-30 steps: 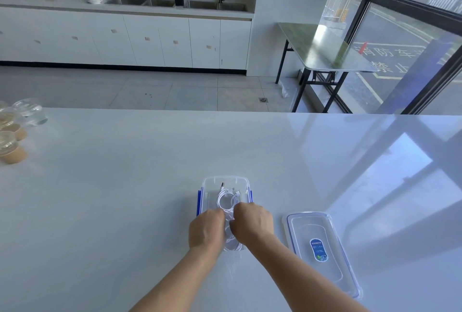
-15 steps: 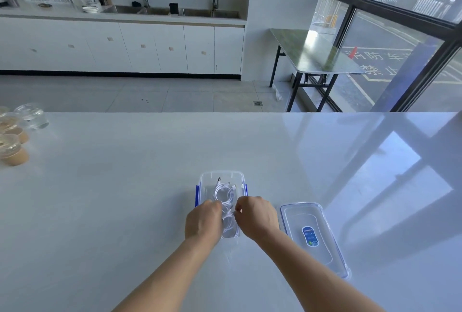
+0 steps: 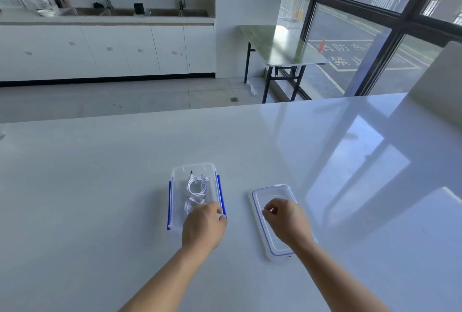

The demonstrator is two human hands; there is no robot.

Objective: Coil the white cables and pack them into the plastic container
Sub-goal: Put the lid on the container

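A clear plastic container (image 3: 175, 194) with blue side clips stands open on the white table (image 3: 100, 199). Coiled white cables (image 3: 197, 186) lie inside it, their plugs toward the far end. My left hand (image 3: 203, 228) sits on the container's near right corner, fingers curled over the rim and hiding the near end. To the right, the clear lid (image 3: 262, 195) with a blue seal line lies flat on the table. My right hand (image 3: 287, 224) is over the lid's middle with fingers loosely curled and nothing in them; it hides the lid's label.
The table's far edge runs across the view's middle. Beyond it are a tiled floor, a green folding table (image 3: 280, 44) by the window, and a white kitchen counter with two sinks (image 3: 125, 15).
Both hands were together over the cables in the container. My right hand has moved right onto the lid, and my left hand has shifted to the container's near right corner. The view swung left.
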